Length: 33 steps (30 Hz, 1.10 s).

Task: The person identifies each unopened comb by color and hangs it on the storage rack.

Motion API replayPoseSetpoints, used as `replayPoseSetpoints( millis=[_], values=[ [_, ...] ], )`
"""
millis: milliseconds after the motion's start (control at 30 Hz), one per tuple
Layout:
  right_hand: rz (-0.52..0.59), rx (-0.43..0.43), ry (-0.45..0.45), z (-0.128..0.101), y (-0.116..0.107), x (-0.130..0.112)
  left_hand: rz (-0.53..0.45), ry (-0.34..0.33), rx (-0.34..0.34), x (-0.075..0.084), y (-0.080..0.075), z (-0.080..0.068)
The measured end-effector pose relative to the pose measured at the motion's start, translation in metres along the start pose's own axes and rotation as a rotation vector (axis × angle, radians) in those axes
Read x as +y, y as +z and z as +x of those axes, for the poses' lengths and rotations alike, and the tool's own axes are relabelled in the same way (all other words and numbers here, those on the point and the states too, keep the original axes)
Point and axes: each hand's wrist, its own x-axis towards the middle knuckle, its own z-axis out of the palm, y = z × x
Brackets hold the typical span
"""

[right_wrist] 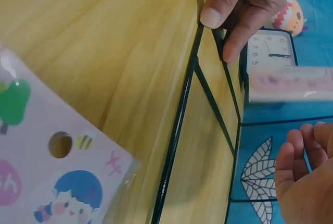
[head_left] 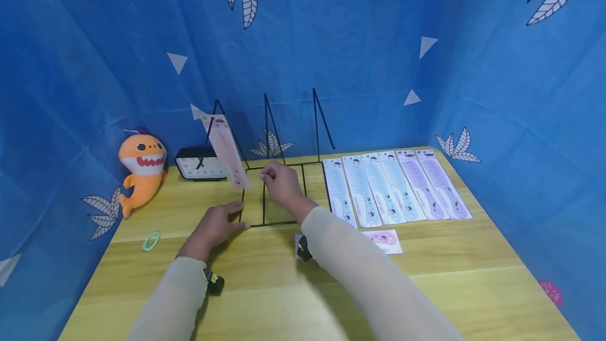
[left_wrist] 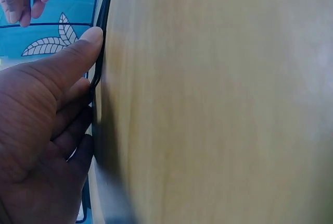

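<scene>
You see six packaged combs (head_left: 395,186) in a row, one pink comb (head_left: 226,151) on the wire rack (head_left: 274,193), one clock (head_left: 199,164), one plush shark (head_left: 141,170), one green ring (head_left: 151,241).

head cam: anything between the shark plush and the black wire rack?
Yes. In the head view, a black clock stands on the table between the shark plush and the wire rack, with a pink packaged comb leaning on the rack's left prong.

Bright, even light from above; soft shadows under both sleeves on the table (head_left: 426,278). Head view bends at its edges. Left-wrist view is blurred; the card (right_wrist: 47,172) nearest the right-wrist camera is soft.
</scene>
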Motion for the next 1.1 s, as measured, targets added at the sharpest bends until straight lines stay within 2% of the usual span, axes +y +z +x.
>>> replayPoseSetpoints(
  millis=[233,400,567,833,967,1100],
  values=[
    [0.014,-0.002,-0.024,-0.008,-0.005,0.013,-0.005,-0.017,0.005,0.001,0.001,0.0],
    [-0.001,-0.056,-0.056,-0.019,-0.018,0.028,-0.009,-0.02,0.007,0.003,0.001,-0.001],
    [-0.031,-0.135,-0.08,-0.031,-0.044,0.041,-0.02,-0.028,0.002,0.004,-0.001,-0.002],
    [-0.143,-0.285,-0.127,-0.06,-0.104,0.066,-0.042,-0.024,-0.003,0.003,0.001,-0.001],
    [-0.199,-0.369,-0.162,-0.083,-0.121,0.086,-0.03,-0.038,-0.009,0.001,0.001,-0.001],
    [-0.268,-0.391,-0.203,-0.104,-0.135,0.102,-0.02,-0.042,-0.003,0.002,0.001,-0.002]
  ],
)
